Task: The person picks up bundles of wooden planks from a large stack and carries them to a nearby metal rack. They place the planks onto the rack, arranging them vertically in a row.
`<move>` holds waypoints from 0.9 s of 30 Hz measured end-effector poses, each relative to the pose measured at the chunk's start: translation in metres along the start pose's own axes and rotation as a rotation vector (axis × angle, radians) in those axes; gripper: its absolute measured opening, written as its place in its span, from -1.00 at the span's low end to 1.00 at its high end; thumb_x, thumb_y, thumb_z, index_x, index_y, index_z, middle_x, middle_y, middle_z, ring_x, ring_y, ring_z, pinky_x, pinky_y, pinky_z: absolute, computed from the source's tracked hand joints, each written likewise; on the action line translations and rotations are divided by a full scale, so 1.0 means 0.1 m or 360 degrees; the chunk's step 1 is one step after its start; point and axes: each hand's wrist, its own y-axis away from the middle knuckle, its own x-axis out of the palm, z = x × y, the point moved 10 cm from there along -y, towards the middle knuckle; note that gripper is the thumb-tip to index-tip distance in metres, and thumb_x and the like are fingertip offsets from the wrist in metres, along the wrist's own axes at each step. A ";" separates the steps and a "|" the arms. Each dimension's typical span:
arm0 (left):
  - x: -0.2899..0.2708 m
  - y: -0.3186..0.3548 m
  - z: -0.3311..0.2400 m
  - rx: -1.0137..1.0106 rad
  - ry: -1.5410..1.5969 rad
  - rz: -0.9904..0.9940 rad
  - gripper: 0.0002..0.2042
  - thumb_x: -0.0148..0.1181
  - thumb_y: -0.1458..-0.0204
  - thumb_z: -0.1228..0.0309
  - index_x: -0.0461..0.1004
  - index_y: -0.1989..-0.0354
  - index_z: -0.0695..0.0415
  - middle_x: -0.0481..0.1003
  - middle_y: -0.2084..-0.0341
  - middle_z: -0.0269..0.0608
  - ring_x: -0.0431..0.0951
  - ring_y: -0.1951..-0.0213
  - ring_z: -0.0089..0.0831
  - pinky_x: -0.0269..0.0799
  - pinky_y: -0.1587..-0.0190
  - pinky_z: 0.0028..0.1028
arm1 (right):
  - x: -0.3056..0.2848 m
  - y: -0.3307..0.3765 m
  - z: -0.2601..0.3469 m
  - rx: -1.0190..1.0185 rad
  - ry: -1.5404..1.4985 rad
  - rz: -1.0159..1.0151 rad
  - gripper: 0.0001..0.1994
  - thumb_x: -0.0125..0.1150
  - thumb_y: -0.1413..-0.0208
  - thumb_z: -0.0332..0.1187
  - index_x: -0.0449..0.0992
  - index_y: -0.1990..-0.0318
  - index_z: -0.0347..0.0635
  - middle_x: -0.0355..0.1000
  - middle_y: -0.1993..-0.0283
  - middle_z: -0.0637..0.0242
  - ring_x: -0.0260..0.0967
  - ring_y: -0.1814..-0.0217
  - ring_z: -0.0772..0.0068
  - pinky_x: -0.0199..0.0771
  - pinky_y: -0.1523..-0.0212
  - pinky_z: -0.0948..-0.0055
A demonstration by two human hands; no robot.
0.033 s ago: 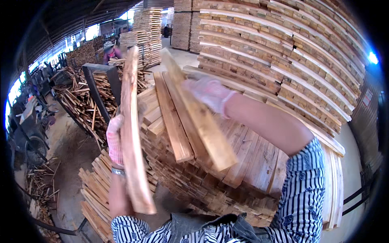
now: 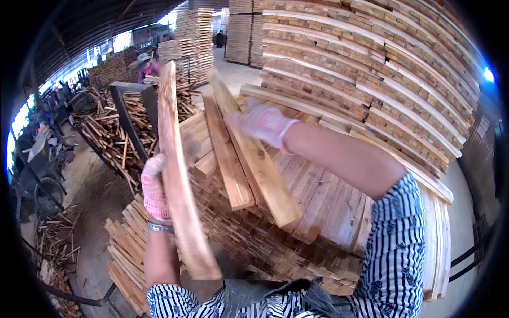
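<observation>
My left hand [image 2: 154, 188], in a pink-white glove, grips a long thin wooden plank [image 2: 177, 175] held nearly upright in front of me. My right hand [image 2: 265, 124], also gloved, rests on a second plank [image 2: 257, 161] that lies tilted on the flat stack of boards [image 2: 339, 206]. A third plank [image 2: 225, 153] lies beside it on the same stack.
A tall wall of stacked planks [image 2: 371, 69] rises at the right. A lower pile of boards [image 2: 127, 249] sits at my lower left. A heap of scrap wood sticks [image 2: 111, 132] and a dark metal frame [image 2: 127, 119] lie to the left. Another person [image 2: 148, 66] stands far back.
</observation>
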 end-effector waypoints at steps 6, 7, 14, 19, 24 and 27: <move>-0.82 0.34 -0.33 -0.0069 -0.0245 -0.0165 -0.49 0.26 0.21 0.32 0.49 0.04 0.37 0.59 0.24 -0.03 0.63 0.25 -0.23 0.59 0.06 -0.32 | 0.30 -0.02 0.54 -0.0037 0.0169 0.0292 0.06 0.25 0.10 0.28 0.05 -0.37 -0.41 0.26 -0.27 -0.25 0.29 -0.29 -0.08 0.28 -0.28 0.18; -0.89 0.37 -0.42 -0.0059 -0.0209 -0.0246 -0.46 0.25 0.20 0.31 0.46 0.00 0.36 0.58 0.22 -0.03 0.63 0.24 -0.23 0.59 0.07 -0.32 | 0.33 -0.02 0.57 -0.0015 0.0156 0.0281 0.08 0.24 0.11 0.30 0.04 -0.38 -0.40 0.24 -0.29 -0.25 0.28 -0.30 -0.08 0.27 -0.29 0.19; -0.65 0.40 -0.80 0.0248 -0.0558 -0.0116 -0.29 0.32 0.23 0.40 0.26 -0.20 0.27 0.49 0.10 -0.10 0.55 0.09 -0.19 0.51 -0.05 -0.24 | 0.45 0.08 0.83 -0.0035 0.0377 0.0467 0.12 0.31 0.19 0.29 -0.01 -0.42 -0.28 0.27 -0.28 -0.17 0.30 -0.28 -0.07 0.29 -0.28 0.19; -0.91 0.51 -1.06 0.0229 -0.0549 -0.0117 -0.25 0.34 0.26 0.39 0.24 -0.24 0.21 0.46 0.07 -0.14 0.53 0.05 -0.23 0.51 -0.05 -0.22 | 0.07 -0.02 0.06 -0.0019 0.0479 0.0417 0.07 0.36 0.19 0.20 0.04 -0.40 -0.25 0.31 -0.26 -0.15 0.31 -0.28 0.00 0.27 -0.30 0.23; -1.25 0.60 -1.41 0.0227 -0.0539 -0.0164 -0.27 0.35 0.23 0.43 0.22 -0.23 0.21 0.45 0.09 -0.14 0.53 0.08 -0.23 0.55 -0.01 -0.21 | -0.13 -0.06 -0.14 0.0135 0.0717 0.0405 -0.01 0.30 0.15 0.28 0.19 -0.34 -0.23 0.39 -0.20 -0.08 0.34 -0.25 0.03 0.31 -0.25 0.19; -1.48 0.68 -1.56 0.0237 -0.0611 -0.0151 -0.28 0.38 0.23 0.43 0.24 -0.20 0.21 0.46 0.10 -0.15 0.55 0.09 -0.23 0.55 -0.01 -0.20 | -0.08 -0.27 -0.36 0.0248 0.0798 0.0612 -0.14 0.27 0.12 0.30 0.41 -0.17 -0.26 0.50 -0.01 -0.07 0.44 -0.04 0.03 0.41 -0.06 0.15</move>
